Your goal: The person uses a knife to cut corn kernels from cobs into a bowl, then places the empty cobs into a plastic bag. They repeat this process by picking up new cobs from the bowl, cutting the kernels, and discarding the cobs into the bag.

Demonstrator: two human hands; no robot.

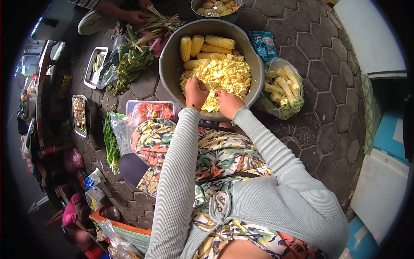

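Observation:
A big grey basin [166, 82] stands before me, with whole peeled corn cobs [220, 42] along its far side and a heap of cut corn kernels [228, 74] below them. Over the near part of the heap, my left hand [196, 93] has its fingers curled together. Close by on its right is my right hand [229, 103], also closed, with a small dark spot at its fingers. Whatever either hand grips is too small or hidden to name. Both wrists are inside the basin's near rim.
A plastic bag of stripped cobs [282, 88] and a teal packet [263, 45] lie right of the basin. Left are a container of red chillies [161, 110], green onions [111, 142] and trays [88, 77]. Another person's hand [137, 17] handles stalks at the top.

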